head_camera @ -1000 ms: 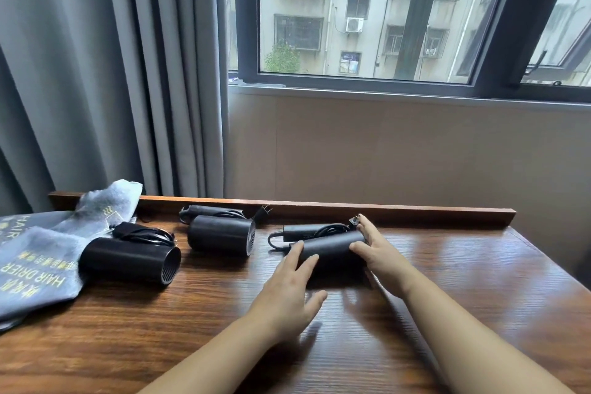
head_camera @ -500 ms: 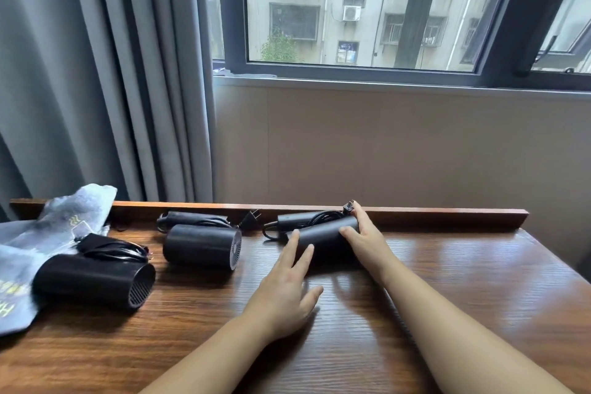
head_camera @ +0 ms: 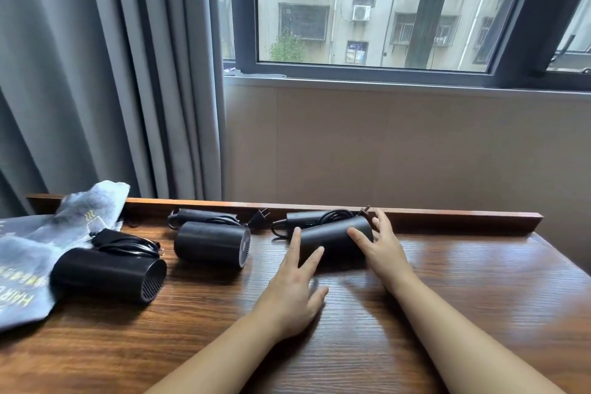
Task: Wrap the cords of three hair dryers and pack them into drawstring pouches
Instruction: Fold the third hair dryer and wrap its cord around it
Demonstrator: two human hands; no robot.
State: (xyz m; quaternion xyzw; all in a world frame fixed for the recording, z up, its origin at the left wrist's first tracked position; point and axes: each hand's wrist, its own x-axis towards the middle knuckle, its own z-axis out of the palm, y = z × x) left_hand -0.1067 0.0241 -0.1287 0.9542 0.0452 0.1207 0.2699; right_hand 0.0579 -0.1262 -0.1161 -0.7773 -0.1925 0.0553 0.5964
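Both hands (head_camera: 292, 294) stayed on the rightmost dryer (head_camera: 335, 240) while the view shifted
Fingers lay straight, unclamped; cord (head_camera: 323, 217) wrapping came next, requiring a firm grasp

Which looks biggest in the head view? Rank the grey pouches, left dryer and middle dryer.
1. grey pouches, though partly cut off by the frame edge.
2. left dryer and middle dryer: not ranked; the left one is nearer the camera.

Pouches (head_camera: 22, 265) running off the left edge, lettering cut; my right hand (head_camera: 382, 249) covering that dryer's (head_camera: 332, 241) end.
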